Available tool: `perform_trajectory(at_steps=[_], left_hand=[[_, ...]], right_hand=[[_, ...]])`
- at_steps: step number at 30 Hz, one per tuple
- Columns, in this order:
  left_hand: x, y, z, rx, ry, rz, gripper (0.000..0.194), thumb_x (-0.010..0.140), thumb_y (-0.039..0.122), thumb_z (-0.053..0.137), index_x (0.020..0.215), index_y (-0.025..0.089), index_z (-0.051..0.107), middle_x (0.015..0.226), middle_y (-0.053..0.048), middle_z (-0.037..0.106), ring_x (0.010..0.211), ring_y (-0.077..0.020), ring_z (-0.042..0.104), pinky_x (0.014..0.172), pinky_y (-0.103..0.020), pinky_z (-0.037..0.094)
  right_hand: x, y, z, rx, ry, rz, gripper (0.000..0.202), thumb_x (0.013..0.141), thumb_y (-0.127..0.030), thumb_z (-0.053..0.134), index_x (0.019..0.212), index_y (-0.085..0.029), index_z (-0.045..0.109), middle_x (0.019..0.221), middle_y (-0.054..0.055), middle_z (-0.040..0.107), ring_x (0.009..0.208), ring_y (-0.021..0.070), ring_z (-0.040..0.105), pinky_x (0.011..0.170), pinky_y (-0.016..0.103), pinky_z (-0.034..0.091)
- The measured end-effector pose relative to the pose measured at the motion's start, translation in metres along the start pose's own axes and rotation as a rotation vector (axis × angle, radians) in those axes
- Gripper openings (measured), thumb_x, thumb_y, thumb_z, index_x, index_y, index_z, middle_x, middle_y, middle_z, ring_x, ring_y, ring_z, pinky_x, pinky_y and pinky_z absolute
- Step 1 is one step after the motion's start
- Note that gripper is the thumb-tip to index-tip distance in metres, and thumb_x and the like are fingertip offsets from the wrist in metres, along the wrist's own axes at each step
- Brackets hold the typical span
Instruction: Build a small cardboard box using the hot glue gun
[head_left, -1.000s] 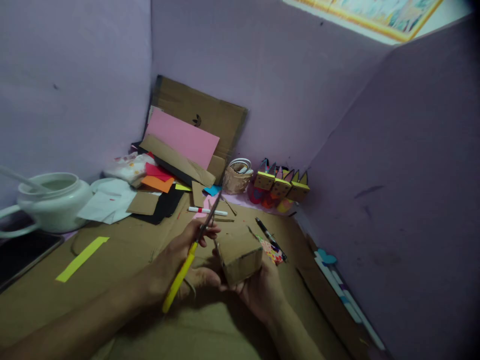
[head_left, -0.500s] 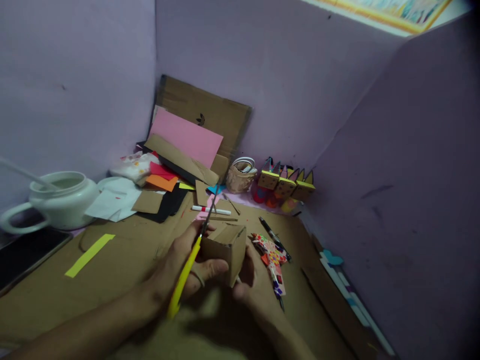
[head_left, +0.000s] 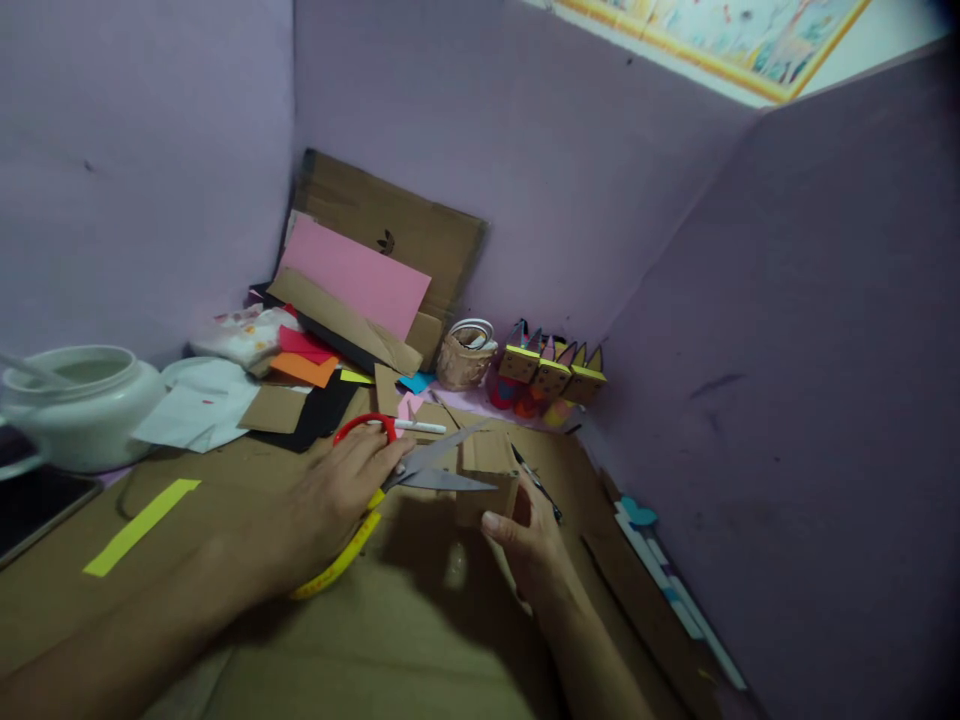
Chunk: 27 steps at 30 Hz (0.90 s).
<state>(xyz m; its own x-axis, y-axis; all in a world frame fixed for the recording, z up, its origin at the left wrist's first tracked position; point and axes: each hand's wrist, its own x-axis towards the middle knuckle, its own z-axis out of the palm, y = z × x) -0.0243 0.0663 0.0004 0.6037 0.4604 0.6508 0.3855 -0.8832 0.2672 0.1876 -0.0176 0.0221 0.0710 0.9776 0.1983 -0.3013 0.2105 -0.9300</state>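
Observation:
Scissors (head_left: 382, 490) with one red and one yellow handle are in my left hand (head_left: 334, 495), their blades spread apart and pointing right. The blades reach in front of a small cardboard box (head_left: 484, 500). My right hand (head_left: 529, 540) grips that box from its right side, thumb on the near face. Below the box a small shiny spot shows on the cardboard sheet (head_left: 360, 640). A black pen (head_left: 544, 485) lies partly behind my right hand.
A yellow paper strip (head_left: 142, 527) lies at the left, near a dark phone (head_left: 41, 510) and a white pot (head_left: 82, 410). Coloured papers, a pink sheet (head_left: 356, 275), a small basket (head_left: 465, 357) and cat-eared figures (head_left: 551, 372) stand along the back. White strips (head_left: 667, 570) lie at the right.
The scissors have swung from upright and closed to spread blades pointing right. My left hand has let go of the box and moved left; my right hand keeps it. The view has shifted.

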Motion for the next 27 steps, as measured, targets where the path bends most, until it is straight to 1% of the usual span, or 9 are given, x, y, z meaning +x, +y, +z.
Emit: perform_trajectory(at_steps=[2, 5, 8, 14, 17, 20, 22, 27], left_hand=[[-0.003, -0.003, 0.005, 0.115, -0.04, 0.022, 0.055, 0.082, 0.003, 0.035, 0.135, 0.016, 0.038, 0.119, -0.015, 0.055, 0.115, -0.0297, 0.048, 0.093, -0.05, 0.044], [-0.004, -0.001, 0.004, 0.223, -0.105, 0.047, 0.055, 0.08, 0.002, 0.039, 0.133, 0.015, 0.038, 0.114, -0.014, 0.054, 0.112, -0.0296, 0.048, 0.09, -0.048, 0.046], [-0.002, 0.004, 0.0, 0.275, -0.146, 0.075, 0.056, 0.079, 0.003, 0.043, 0.133, 0.015, 0.038, 0.115, -0.015, 0.053, 0.111, -0.0296, 0.049, 0.088, -0.045, 0.047], [0.0, 0.01, -0.003, 0.305, -0.132, 0.122, 0.054, 0.076, 0.001, 0.044, 0.129, 0.013, 0.041, 0.106, -0.014, 0.057, 0.096, -0.0275, 0.054, 0.081, -0.041, 0.047], [0.002, 0.013, -0.008, 0.309, -0.126, 0.128, 0.05, 0.076, 0.001, 0.044, 0.125, 0.012, 0.046, 0.102, -0.014, 0.058, 0.093, -0.0275, 0.055, 0.078, -0.04, 0.048], [0.004, 0.015, -0.012, 0.356, -0.133, 0.13, 0.044, 0.077, 0.002, 0.045, 0.12, 0.011, 0.051, 0.097, -0.014, 0.06, 0.089, -0.0284, 0.056, 0.074, -0.04, 0.048], [0.005, 0.014, -0.013, 0.366, -0.121, 0.147, 0.043, 0.078, 0.002, 0.044, 0.119, 0.011, 0.052, 0.095, -0.014, 0.06, 0.088, -0.0279, 0.057, 0.074, -0.04, 0.049], [0.006, 0.011, -0.013, 0.243, -0.053, 0.157, 0.047, 0.078, 0.001, 0.043, 0.121, 0.016, 0.051, 0.097, -0.011, 0.061, 0.091, -0.0245, 0.058, 0.079, -0.038, 0.05]], right_hand=[[0.0, -0.003, 0.001, -0.02, 0.011, -0.016, 0.069, 0.06, -0.027, 0.078, 0.125, -0.023, 0.056, 0.122, 0.007, 0.065, 0.118, 0.033, 0.055, 0.095, 0.044, 0.046], [-0.001, -0.004, 0.0, -0.044, -0.001, -0.024, 0.071, 0.061, -0.026, 0.079, 0.127, -0.024, 0.055, 0.126, 0.006, 0.063, 0.119, 0.0323, 0.054, 0.097, 0.044, 0.044], [-0.002, -0.002, -0.003, -0.078, -0.022, -0.016, 0.073, 0.06, -0.025, 0.08, 0.128, -0.023, 0.055, 0.13, 0.005, 0.06, 0.123, 0.0322, 0.051, 0.101, 0.044, 0.042], [-0.002, 0.0, -0.006, -0.155, 0.047, -0.006, 0.082, 0.053, -0.028, 0.084, 0.129, -0.021, 0.054, 0.129, 0.006, 0.061, 0.124, 0.0329, 0.05, 0.104, 0.045, 0.039], [-0.002, 0.003, -0.008, -0.168, 0.037, 0.006, 0.082, 0.054, -0.028, 0.083, 0.13, -0.022, 0.053, 0.131, 0.006, 0.059, 0.123, 0.0323, 0.051, 0.103, 0.045, 0.04], [-0.003, 0.007, -0.01, -0.173, 0.044, -0.023, 0.083, 0.054, -0.027, 0.083, 0.131, -0.023, 0.053, 0.134, 0.006, 0.057, 0.127, 0.0318, 0.047, 0.106, 0.044, 0.037], [-0.003, 0.009, -0.01, -0.159, 0.036, -0.029, 0.081, 0.056, -0.028, 0.082, 0.131, -0.023, 0.052, 0.133, 0.006, 0.058, 0.128, 0.0317, 0.046, 0.107, 0.044, 0.036], [-0.004, 0.009, -0.008, -0.152, 0.022, -0.032, 0.077, 0.059, -0.028, 0.081, 0.131, -0.023, 0.052, 0.124, 0.007, 0.064, 0.12, 0.0318, 0.053, 0.105, 0.046, 0.038]])
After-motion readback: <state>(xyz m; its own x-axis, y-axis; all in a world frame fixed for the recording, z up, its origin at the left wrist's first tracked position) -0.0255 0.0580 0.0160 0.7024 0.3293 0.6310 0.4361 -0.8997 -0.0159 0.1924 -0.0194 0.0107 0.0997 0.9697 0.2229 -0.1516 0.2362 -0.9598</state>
